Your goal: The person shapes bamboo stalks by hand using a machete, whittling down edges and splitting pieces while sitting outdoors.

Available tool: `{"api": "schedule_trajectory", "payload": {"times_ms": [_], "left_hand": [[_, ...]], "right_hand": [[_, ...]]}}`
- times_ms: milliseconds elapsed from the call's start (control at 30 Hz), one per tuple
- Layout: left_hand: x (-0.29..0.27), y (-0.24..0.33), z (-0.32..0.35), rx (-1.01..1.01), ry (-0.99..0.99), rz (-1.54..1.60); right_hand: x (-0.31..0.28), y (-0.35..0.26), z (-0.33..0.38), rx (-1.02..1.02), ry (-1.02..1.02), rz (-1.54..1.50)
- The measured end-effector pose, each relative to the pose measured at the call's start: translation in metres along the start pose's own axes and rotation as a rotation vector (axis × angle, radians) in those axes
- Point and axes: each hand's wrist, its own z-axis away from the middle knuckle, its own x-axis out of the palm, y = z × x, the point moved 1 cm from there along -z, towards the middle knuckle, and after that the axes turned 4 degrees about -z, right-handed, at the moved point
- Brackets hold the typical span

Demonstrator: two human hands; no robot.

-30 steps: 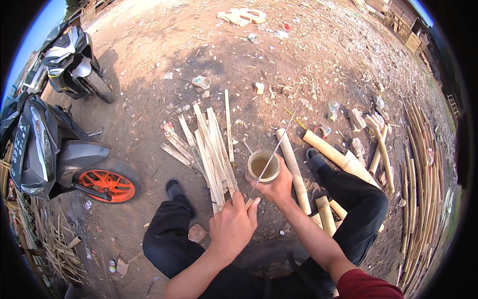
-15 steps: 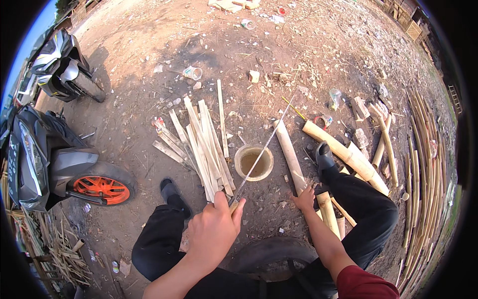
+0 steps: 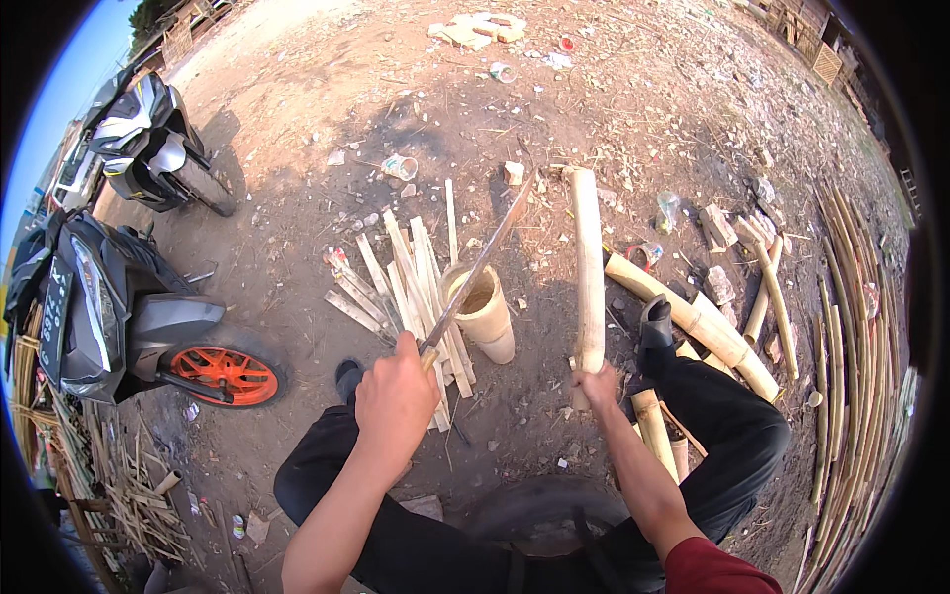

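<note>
My left hand [image 3: 396,398] is closed round the handle of a long, thin-bladed machete [image 3: 482,259], whose blade points up and away to the right. The blade passes in front of a pale hollow cylinder [image 3: 492,332], which leans with its open mouth away from me. In my right hand [image 3: 596,386] is the lower end of a pale bamboo piece [image 3: 588,267], raised nearly upright. Blade and bamboo are apart. Split bamboo strips [image 3: 401,272] lie in a fanned pile left of the cylinder.
Thicker bamboo lengths [image 3: 693,322] lie by my right foot, and long poles [image 3: 861,366] at the far right. Two motorcycles stand at left, the nearer with an orange wheel [image 3: 223,376]. A black tyre [image 3: 544,510] is between my legs. Stones and litter dot the dirt.
My right hand has lifted the bamboo piece off the ground to nearly upright. My left hand has moved left with the machete. The cylinder has gone from upright to leaning.
</note>
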Motion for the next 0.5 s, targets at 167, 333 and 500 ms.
{"api": "schedule_trajectory", "payload": {"times_ms": [167,333,500], "left_hand": [[0.003,0.003,-0.006,0.099,0.069,0.072],[0.01,0.002,0.009,0.116,0.083,0.146],[0.015,0.014,0.015,0.184,0.165,0.188]], "right_hand": [[-0.037,-0.259,0.056,-0.652,0.125,-0.194],[-0.121,-0.495,0.182,-1.227,0.094,-0.212],[-0.172,-0.568,0.288,-1.54,0.053,-0.224]]}}
